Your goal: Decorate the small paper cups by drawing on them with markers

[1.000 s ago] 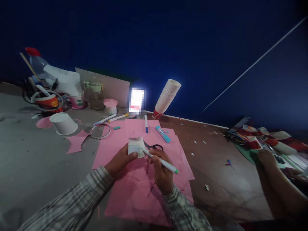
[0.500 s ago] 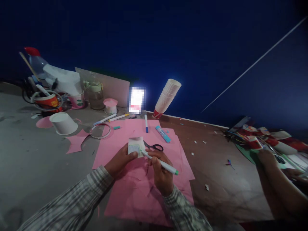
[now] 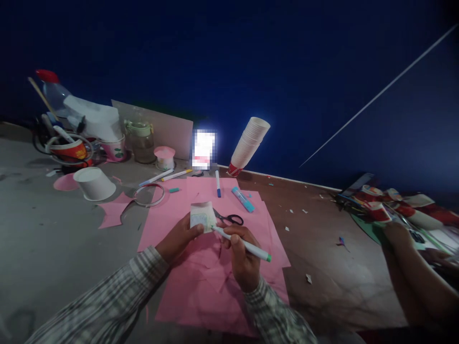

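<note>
My left hand (image 3: pixel 181 238) pinches a small whitish piece of paper (image 3: pixel 202 212) with pale blue and green marks, its thumb on the front. In my right hand (image 3: pixel 244 258) is a white marker with a green end (image 3: pixel 247 246), held like a pen; its tip is at the right edge of the small paper, and whether it touches I cannot tell. Both hands are over pink paper sheets (image 3: pixel 201 306). Just behind the right hand lie black-handled scissors (image 3: pixel 234 220), their blades partly hidden by the small paper.
A blue glue stick (image 3: pixel 243 199) and a blue-capped marker (image 3: pixel 218 184) lie on the pink sheets. Leaning stacked paper cups (image 3: pixel 249 145) stand by the wall. An upturned white cup (image 3: pixel 93 184) and a clear ring (image 3: pixel 148 195) are left. Another person's arm (image 3: pixel 412 267) rests at right.
The marker in my right hand has shifted slightly right and down along the small paper's edge. My left hand and the paper have moved slightly left and up.
</note>
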Available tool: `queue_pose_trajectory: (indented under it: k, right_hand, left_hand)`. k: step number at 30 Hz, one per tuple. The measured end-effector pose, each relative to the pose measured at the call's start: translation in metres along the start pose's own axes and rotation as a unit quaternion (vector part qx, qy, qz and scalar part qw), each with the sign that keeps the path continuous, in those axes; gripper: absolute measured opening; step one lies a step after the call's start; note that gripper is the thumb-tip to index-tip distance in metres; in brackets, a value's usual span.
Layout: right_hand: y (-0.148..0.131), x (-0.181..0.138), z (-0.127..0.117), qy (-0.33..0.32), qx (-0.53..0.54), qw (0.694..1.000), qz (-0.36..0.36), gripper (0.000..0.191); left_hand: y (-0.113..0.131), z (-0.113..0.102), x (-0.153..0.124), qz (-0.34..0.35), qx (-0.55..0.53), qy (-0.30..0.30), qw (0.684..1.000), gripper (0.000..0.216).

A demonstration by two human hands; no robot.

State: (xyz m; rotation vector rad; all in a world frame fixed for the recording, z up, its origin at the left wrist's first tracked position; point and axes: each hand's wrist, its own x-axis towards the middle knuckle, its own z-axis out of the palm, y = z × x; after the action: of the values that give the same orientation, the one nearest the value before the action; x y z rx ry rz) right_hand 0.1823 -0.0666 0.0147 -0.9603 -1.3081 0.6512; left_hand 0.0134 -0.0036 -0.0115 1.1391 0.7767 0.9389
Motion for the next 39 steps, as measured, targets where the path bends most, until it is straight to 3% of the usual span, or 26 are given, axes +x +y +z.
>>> queue_pose_trajectory:
  k: [7, 22, 39]
  right_hand:
    - [-0.004, 0.001, 0.0, -0.015, -0.021, 1.0, -0.01, 0.028]
    - [-0.008, 0.003, 0.0, -0.03, -0.086, 0.995, -0.029, 0.028]
    - [-0.009, 0.005, 0.0, -0.037, -0.083, 0.995, -0.052, 0.024]
  left_hand:
    - [-0.014, -0.005, 0.0, 0.008, 0.018, 0.001, 1.0, 0.059]
    - [-0.015, -0.005, 0.001, 0.017, 0.044, 0.002, 0.999, 0.063]
    - [-0.012, -0.003, 0.0, 0.016, 0.046, 0.01, 0.999, 0.062]
